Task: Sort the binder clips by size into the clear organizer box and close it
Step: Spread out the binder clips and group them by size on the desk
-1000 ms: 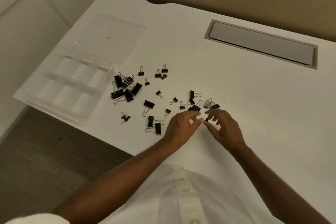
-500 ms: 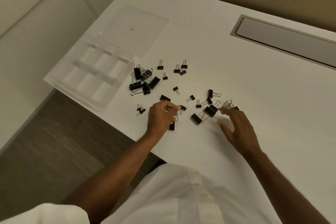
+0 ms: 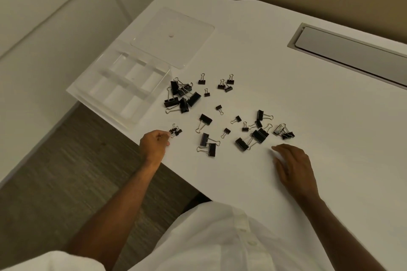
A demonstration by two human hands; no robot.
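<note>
Several black binder clips of different sizes lie scattered on the white table (image 3: 275, 182). A pile of large clips (image 3: 181, 95) sits beside the clear organizer box (image 3: 152, 103), whose compartments look empty. The box's clear lid (image 3: 174, 35) lies open and flat behind it. My left hand (image 3: 154, 144) is at the table's front edge, its curled fingertips pinching a small clip (image 3: 171, 131) at a little cluster of small clips (image 3: 176, 131). My right hand (image 3: 295, 167) rests open on the table just below a group of medium clips (image 3: 253, 137).
A grey recessed cable-tray cover (image 3: 352, 48) is set into the table at the back right. The table's front edge runs diagonally past my left wrist, with dark carpet floor (image 3: 66, 171) below. A beige wall panel stands behind the table.
My hands have parted: the left hand moved left from the middle of the clips to the small cluster near the table edge. The right hand drew back slightly and settled flat on the table.
</note>
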